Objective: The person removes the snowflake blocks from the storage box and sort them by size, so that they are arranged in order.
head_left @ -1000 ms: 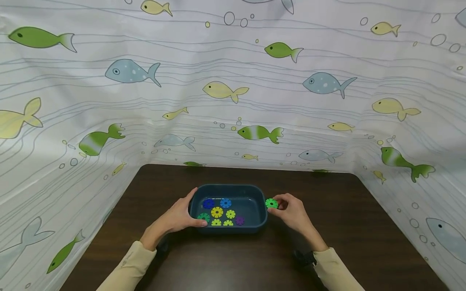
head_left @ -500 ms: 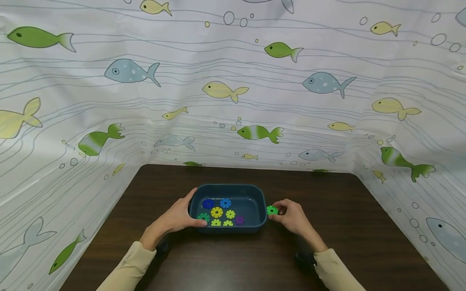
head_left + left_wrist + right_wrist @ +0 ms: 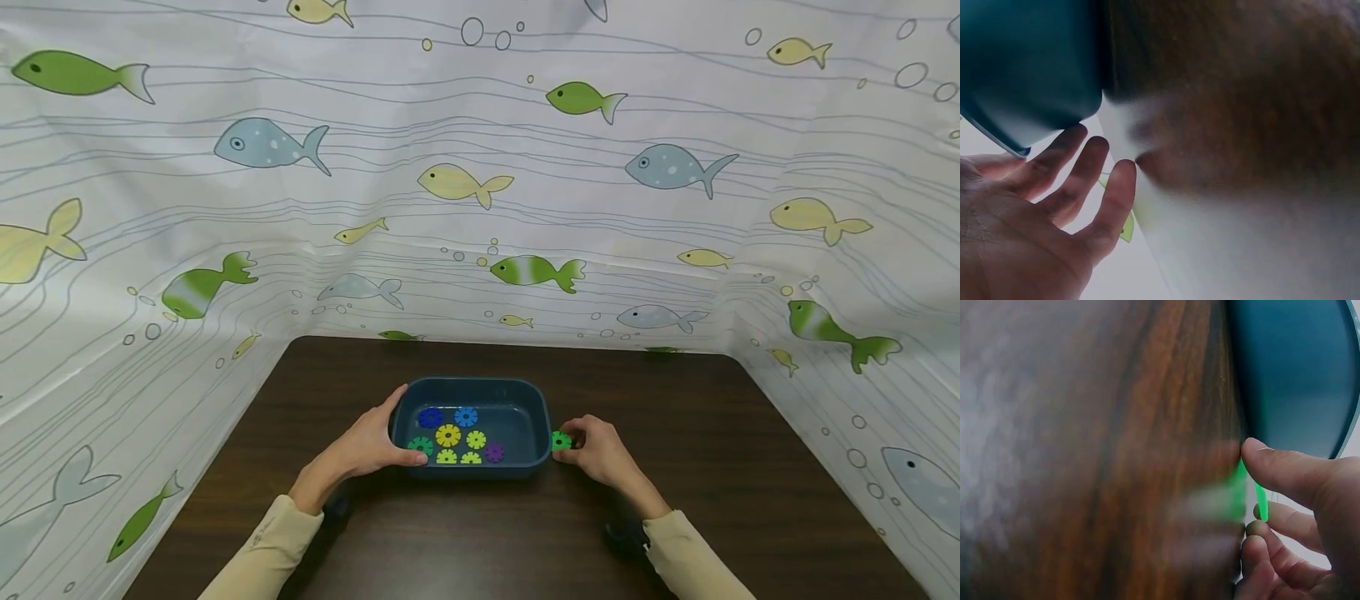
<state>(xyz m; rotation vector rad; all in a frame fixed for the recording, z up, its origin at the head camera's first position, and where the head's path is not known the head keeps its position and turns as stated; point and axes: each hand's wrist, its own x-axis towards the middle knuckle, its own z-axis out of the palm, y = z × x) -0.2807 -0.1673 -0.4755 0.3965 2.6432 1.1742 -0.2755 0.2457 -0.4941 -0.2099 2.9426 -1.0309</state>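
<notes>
My left hand holds the left end of a dark blue plastic tub, its thumb over the front rim and its index finger at the back corner. In the left wrist view, the other fingers of that hand lie against the tub's outer wall. Just outside the tub's right end, my right hand pinches a bright green notched disc. The disc appears edge-on in the right wrist view, between thumb and fingers, low over the table.
Inside the tub lie several notched discs: dark blue, light blue, yellow, purple and dark green. Around the dark wooden table hangs a white fish-print sheet.
My right hand has come down and nearer along the tub's right end with the green disc. The left hand and the tub stay put.
</notes>
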